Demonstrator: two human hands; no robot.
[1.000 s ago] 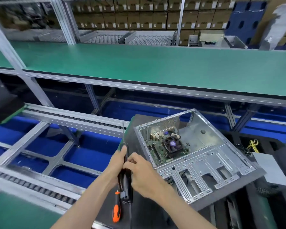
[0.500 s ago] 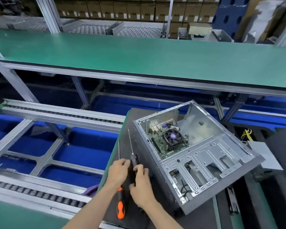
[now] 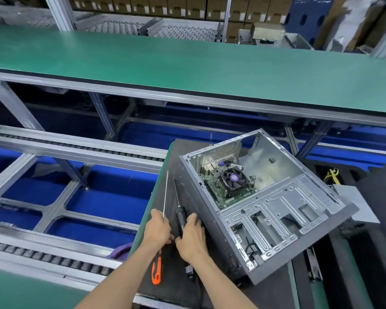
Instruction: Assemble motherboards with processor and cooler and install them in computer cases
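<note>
The grey computer case (image 3: 263, 210) lies open, its green motherboard (image 3: 223, 189) carrying a black cooler (image 3: 232, 180). The left hand (image 3: 157, 228) grips the orange-handled screwdriver (image 3: 157, 272); the right hand (image 3: 192, 237) curls over the black electric screwdriver (image 3: 180, 216)

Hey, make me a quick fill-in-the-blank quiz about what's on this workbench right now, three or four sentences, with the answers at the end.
1. The fan sits on the motherboard inside the open computer ____.
2. The left hand lies over the screwdriver whose handle is ____.
3. The right hand rests on the ____ screwdriver.
4. The long shelf above has a ____ surface.

Answers: case; orange; black; green
</note>
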